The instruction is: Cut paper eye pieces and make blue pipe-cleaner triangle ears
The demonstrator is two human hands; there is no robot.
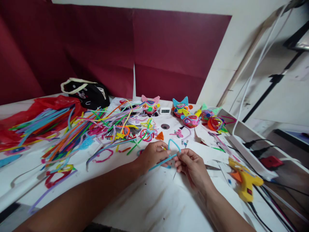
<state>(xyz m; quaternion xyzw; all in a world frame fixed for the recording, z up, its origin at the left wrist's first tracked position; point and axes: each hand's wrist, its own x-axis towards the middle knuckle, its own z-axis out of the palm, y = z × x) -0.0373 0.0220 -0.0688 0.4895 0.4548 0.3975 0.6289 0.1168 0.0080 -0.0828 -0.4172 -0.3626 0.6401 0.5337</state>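
Observation:
Between my two hands is a light blue pipe cleaner (pixel 174 141), bent into a pointed loop that stands up above the fingers. My left hand (pixel 154 155) pinches its left side, and a straight length of it crosses in front of those fingers. At the right end of that length, my right hand (pixel 190 162) grips the pipe cleaner between thumb and fingertips. The fingers partly hide where the pieces meet. An orange pipe-cleaner triangle (pixel 160 136) lies on the white table (pixel 145 199) just beyond my left hand.
Loose coloured pipe cleaners (pixel 70 135) spread across the left, beside a red plastic bag (pixel 60 102). Several decorated figures with pointed ears (pixel 181 108) stand at the back near a small digital clock (pixel 165 111). On the right lie a yellow glue gun (pixel 247 183) and a power strip (pixel 251 154).

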